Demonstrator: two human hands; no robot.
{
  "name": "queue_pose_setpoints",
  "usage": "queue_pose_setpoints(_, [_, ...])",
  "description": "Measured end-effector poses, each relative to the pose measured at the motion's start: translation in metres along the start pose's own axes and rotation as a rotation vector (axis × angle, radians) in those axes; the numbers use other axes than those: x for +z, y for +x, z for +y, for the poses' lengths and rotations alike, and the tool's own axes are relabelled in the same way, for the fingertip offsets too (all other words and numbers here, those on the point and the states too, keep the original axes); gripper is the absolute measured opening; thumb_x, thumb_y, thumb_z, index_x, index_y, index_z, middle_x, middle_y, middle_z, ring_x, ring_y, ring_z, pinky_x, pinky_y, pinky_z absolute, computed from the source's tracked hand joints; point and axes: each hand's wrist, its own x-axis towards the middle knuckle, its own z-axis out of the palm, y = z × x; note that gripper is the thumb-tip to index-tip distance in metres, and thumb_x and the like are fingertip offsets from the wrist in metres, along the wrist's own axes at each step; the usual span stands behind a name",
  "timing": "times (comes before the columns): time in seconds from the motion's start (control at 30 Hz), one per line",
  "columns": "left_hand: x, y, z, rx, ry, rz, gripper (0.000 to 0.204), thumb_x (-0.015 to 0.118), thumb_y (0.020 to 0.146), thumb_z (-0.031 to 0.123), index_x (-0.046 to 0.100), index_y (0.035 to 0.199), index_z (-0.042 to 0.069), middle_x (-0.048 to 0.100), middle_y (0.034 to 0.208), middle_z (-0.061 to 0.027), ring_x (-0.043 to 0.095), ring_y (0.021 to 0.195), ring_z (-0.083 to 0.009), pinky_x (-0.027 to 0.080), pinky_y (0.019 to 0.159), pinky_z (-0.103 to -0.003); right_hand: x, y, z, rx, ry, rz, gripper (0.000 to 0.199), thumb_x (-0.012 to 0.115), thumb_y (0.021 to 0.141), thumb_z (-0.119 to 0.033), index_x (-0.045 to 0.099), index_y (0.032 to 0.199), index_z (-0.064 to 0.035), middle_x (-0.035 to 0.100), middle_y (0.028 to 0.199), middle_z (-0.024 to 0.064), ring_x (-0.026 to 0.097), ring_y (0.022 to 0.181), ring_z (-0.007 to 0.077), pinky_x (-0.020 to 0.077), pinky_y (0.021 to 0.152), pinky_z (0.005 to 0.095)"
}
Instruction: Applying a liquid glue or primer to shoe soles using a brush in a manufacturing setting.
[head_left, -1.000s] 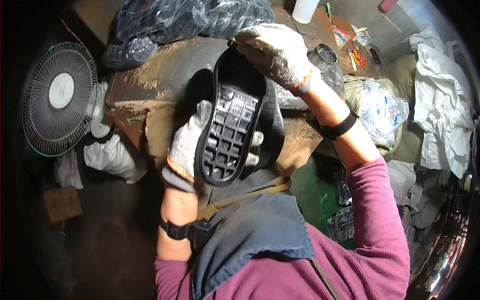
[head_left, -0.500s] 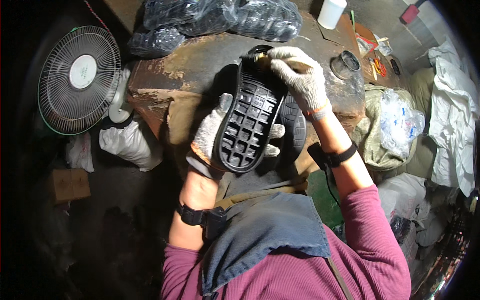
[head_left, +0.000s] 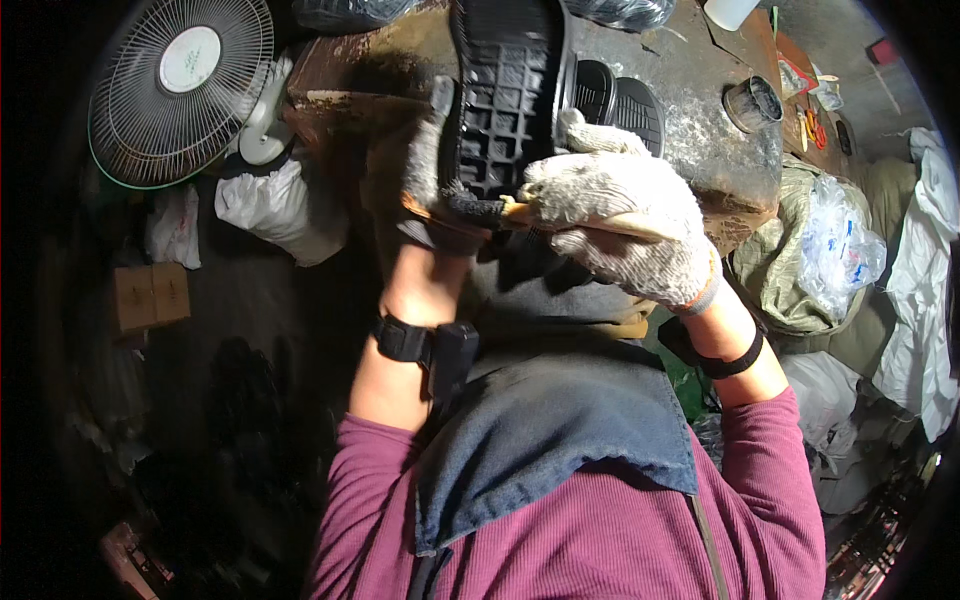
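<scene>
A black shoe sole (head_left: 502, 110) with a grid of open cells is held up over the near side of the worktable, its top end cut off by the frame. My left hand (head_left: 428, 150), in a grey knit glove, grips it along its left edge; some of the fingers are hidden behind it. Gloved as well, my right hand (head_left: 625, 195) is closed round the pale handle of a brush (head_left: 632, 225). Its dark bristles touch the sole's near rim. More black soles (head_left: 640, 112) lie on the table just beyond my right hand.
On the worn worktable (head_left: 690, 85) stands a stained tin (head_left: 753, 105), with a white container (head_left: 730, 10) behind it. Scissors (head_left: 815, 128) lie on a side surface. A fan (head_left: 190, 75) and white sack (head_left: 280, 215) are left; a bulging sack (head_left: 785, 235) sits right.
My right hand has brought the brush from the sole's far end down to its near end. The sole sits higher in the picture, and the whole view has shifted.
</scene>
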Motion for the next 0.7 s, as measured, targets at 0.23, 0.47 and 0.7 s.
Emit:
queue_pose_setpoints(0.23, [0.015,-0.011,0.045,-0.042,0.331,-0.001,0.079,0.059,0.100,0.054,0.042,0.150,-0.004,0.058,0.137,-0.0330,0.069,0.113,-0.0432,0.058,0.100,-0.048,-0.001,-0.030,0.006,0.488,0.455,0.059,0.015,0.079,0.087,-0.014,0.077,0.098,-0.0039,0.077,0.101,0.0090,0.073,0.096,0.0173,0.0534,0.096,0.0352])
queue_pose_setpoints(0.47, [-0.008,-0.030,0.054,-0.639,-2.349,0.234,0.055,0.052,0.097,0.008,0.040,0.150,0.001,0.057,0.142,-0.0124,0.056,0.129,-0.0189,0.043,0.114,-0.029,0.021,0.013,-0.001,0.266,0.042,-0.089,0.011,0.076,0.086,-0.013,0.079,0.095,-0.0082,0.076,0.103,0.0052,0.074,0.087,0.0251,0.0581,0.078,0.0332])
queue_pose_setpoints(0.7, [0.008,-0.092,0.058,-0.886,-3.308,0.476,0.054,0.074,0.085,0.020,0.060,0.134,0.004,0.064,0.131,-0.0213,0.062,0.122,-0.0376,0.052,0.105,-0.040,0.005,0.032,0.055,0.367,-0.070,0.114,0.018,0.070,0.093,-0.013,0.077,0.109,-0.0076,0.077,0.106,0.0102,0.075,0.092,0.0249,0.0579,0.083,0.0325])
